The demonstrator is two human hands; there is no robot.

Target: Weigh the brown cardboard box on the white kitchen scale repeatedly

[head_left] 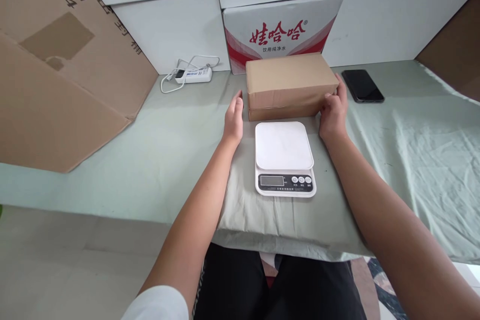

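A brown cardboard box (290, 85) lies on the cloth-covered table (168, 160), just behind a white kitchen scale (284, 157) with a dark display. My left hand (234, 117) hovers flat beside the box's left end, a small gap away, fingers extended. My right hand (333, 112) rests against the box's right end, fingers curled on its side. The scale's platform carries nothing.
A black phone (362, 85) lies to the right of the box. A white power strip (194, 75) with its cord sits at the back left. White cartons, one with red print (279, 30), line the wall. A large brown carton (56, 70) leans at the left.
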